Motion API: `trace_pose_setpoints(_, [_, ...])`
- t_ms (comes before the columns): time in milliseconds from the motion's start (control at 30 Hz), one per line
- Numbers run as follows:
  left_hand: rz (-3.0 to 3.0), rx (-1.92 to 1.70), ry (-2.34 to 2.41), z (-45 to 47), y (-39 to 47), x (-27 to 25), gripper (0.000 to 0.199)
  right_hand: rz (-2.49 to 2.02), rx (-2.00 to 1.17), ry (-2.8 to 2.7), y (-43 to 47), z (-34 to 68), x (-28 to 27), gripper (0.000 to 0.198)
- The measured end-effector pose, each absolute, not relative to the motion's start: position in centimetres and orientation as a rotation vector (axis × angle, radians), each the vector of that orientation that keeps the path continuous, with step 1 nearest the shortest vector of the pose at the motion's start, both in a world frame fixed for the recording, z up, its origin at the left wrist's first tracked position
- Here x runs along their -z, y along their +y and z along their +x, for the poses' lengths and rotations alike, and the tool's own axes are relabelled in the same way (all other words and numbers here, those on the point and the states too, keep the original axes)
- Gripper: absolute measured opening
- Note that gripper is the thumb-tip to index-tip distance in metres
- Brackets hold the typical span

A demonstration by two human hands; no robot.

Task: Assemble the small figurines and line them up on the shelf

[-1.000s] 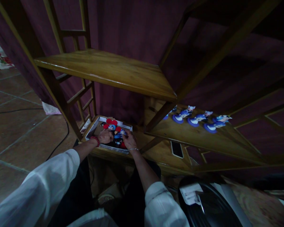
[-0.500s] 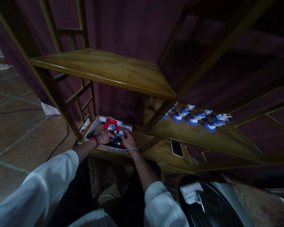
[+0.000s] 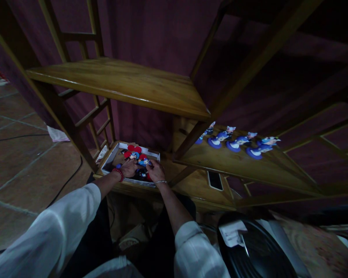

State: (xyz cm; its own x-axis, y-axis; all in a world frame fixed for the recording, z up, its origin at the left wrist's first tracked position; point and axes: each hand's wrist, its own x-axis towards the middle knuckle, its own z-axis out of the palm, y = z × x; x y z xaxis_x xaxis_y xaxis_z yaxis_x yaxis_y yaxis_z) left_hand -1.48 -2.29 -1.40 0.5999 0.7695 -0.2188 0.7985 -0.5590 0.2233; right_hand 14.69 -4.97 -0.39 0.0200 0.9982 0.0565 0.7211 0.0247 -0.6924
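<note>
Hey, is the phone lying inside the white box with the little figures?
No, the phone lies on the wooden shelf, off to the right of the white box and apart from it.

Front of the box (image 3: 111,159), that's the way in, with room for both forearms! Above the box, a shelf (image 3: 124,83) caps the reach. Left of it, lattice bars (image 3: 91,114) fence the side; behind it, a curtain (image 3: 142,125); right of it, a slanting post (image 3: 191,142). Inside the box, the left hand (image 3: 129,168), the right hand (image 3: 156,171) and toys (image 3: 135,155) crowd the room.
</note>
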Motion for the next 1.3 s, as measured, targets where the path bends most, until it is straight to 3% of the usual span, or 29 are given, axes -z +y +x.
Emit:
trace_pose_setpoints(633, [2.492, 0.0, 1.471, -1.5, -2.8, 1.0, 0.034, -1.737, -0.647, -1.723, -5.0, 14.7, 0.5, 0.022])
trace_pose_setpoints(1300, [2.373, -0.051, 1.619, -1.8, -2.3, 2.1, 0.041, -1.789, -0.643, -1.756, -5.0, 14.7, 0.5, 0.023])
